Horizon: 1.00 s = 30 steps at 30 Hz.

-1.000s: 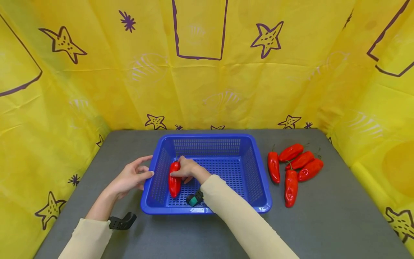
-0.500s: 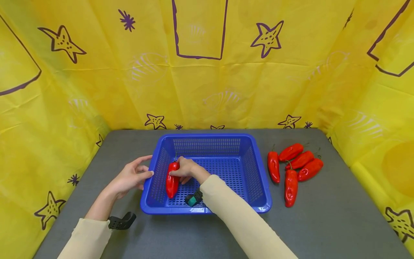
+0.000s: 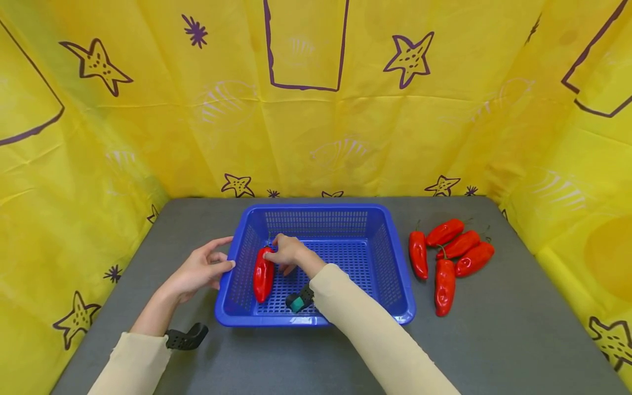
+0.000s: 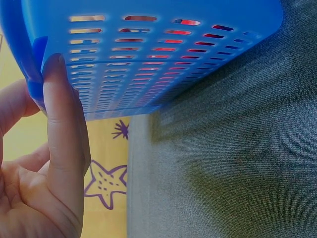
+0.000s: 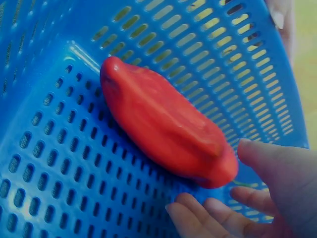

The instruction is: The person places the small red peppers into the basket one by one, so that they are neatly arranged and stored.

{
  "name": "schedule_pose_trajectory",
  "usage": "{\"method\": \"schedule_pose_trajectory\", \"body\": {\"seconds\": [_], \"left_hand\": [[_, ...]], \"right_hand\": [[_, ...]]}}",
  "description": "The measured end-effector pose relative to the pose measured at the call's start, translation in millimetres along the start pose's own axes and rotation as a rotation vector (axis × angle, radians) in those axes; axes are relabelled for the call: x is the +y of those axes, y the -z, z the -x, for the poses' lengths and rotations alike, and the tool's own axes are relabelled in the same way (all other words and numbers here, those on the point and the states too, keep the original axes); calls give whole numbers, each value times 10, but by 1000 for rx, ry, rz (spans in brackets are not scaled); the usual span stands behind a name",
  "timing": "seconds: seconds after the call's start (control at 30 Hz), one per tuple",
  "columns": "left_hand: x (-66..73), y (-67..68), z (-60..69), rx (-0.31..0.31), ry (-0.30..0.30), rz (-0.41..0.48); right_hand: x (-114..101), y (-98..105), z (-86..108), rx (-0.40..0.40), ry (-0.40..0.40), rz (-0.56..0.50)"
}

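A blue plastic basket (image 3: 276, 320) with slotted walls stands on the grey table. My left hand (image 3: 199, 270) pinches its left rim; in the left wrist view the thumb (image 4: 63, 119) lies along the outer wall. Inside, at the left, one red pepper (image 3: 264, 277) lies lengthwise on the basket floor, stem end away from me. My right hand (image 3: 292, 253) is over the basket beside the stem end. In the right wrist view its thumb and fingers are spread apart near the pepper (image 5: 168, 126), not gripping it.
Several more red peppers (image 3: 445, 285) lie grouped on the table right of the basket. A yellow patterned cloth (image 3: 306, 137) hangs behind the table and on both sides.
The pepper in the basket has shifted slightly left, toward the wall. My right hand has let go of it and drawn back a little. My left hand stays on the rim.
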State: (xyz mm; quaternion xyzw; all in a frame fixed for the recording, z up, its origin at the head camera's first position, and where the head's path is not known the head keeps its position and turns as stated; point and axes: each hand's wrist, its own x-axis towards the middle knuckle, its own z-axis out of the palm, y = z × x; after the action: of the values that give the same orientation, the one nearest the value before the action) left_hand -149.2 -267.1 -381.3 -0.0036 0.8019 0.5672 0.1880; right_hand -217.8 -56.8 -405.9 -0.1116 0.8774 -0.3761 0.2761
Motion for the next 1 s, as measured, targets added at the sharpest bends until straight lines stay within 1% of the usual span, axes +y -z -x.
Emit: {"method": "schedule_pose_trajectory", "body": {"seconds": [0.2,0.4,0.57,0.67,0.87,1.0], "left_hand": [[8,1,-2,6,7,-7],[11,-2,2,11,12,-15],[3,-2,1,5,6,-8],[-5,-1,-3,-2,0,4],[-8,2,-4,-7,-4,5],[-7,4,-5,-9,-5,2]], "right_hand": [[-37,101,47,57,40,115],[-72,176,96,88,97,236],[-105,234,130,151,178,375],[-124,270,164,183,229,430],[-119,350,253,204,313,435],[-95,415,315,208,347,426]]}}
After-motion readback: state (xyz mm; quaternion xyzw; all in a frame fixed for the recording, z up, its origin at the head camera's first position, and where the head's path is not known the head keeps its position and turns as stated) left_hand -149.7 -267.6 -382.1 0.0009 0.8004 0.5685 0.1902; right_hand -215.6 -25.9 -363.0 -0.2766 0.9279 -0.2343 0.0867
